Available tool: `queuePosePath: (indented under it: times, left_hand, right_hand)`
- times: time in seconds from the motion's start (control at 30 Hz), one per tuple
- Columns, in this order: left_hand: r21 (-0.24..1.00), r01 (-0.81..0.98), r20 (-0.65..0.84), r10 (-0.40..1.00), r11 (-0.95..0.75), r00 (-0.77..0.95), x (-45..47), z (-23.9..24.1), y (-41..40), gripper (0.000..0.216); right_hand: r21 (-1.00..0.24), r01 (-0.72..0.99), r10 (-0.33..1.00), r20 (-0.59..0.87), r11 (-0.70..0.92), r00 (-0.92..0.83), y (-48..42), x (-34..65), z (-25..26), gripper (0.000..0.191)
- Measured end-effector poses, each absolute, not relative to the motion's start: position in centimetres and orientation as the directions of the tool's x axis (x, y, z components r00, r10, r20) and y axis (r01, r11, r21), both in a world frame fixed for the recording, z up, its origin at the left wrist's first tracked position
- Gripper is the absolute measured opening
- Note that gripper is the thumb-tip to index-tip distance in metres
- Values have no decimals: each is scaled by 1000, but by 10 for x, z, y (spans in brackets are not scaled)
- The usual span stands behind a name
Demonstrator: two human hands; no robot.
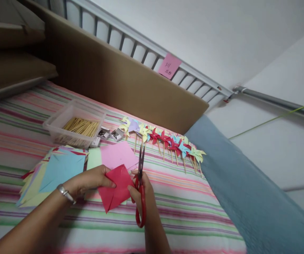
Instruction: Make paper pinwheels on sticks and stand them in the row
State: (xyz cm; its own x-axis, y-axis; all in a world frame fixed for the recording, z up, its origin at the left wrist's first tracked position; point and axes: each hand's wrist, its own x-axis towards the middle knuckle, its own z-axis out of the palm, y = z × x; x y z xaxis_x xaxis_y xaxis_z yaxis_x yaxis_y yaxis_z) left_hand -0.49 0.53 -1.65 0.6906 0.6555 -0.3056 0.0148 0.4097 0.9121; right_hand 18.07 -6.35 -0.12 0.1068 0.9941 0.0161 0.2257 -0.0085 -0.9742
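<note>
My left hand (89, 181) pinches the left edge of a folded red paper square (116, 190) held just above the striped sheet. A silver bracelet circles that wrist. My right hand (141, 195) grips red-handled scissors (140, 187), blades nearly closed and pointing away from me, right beside the red paper's right edge. A pink paper sheet (118, 154) lies just beyond the red one.
A stack of coloured paper squares (55, 173) lies at left. A clear plastic box of wooden sticks (73, 127) stands behind it, small metal clips beside it. A row of finished paper pinwheels (165, 139) lies farther back. A cardboard panel (120, 84), bed rail and blue blanket (242, 190) border the sheet.
</note>
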Motion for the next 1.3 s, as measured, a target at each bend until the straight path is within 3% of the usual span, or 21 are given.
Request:
queuePosePath:
  times: [0.2,0.33,0.57,0.7,0.87,1.3]
  left_hand:
    - [724,-398,-299,776,564,555,12,-10,-4,21]
    - [651,-522,-256,806,551,533,31,-10,-17,22]
    - [829,-369,-342,903,420,261,7,-13,9,27]
    - [881,-295,-333,927,371,170,-25,-7,27,34]
    - [890,-271,-333,929,366,162,-49,-1,32,31]
    - [839,-313,-380,891,445,250,-56,9,28,29]
  right_hand:
    - [-993,-33,944,94,110,318,-62,176,-1,29]
    - [-989,-64,912,98,135,399,-61,165,-9,27]
    - [-1000,-1,970,-20,-21,244,-60,159,-19,39]
    - [-970,203,990,-126,-138,67,-69,160,-18,46]
    - [-919,347,967,-233,-186,-99,-82,154,-13,36]
    - [-867,443,949,-299,-227,-100,-84,145,-3,30]
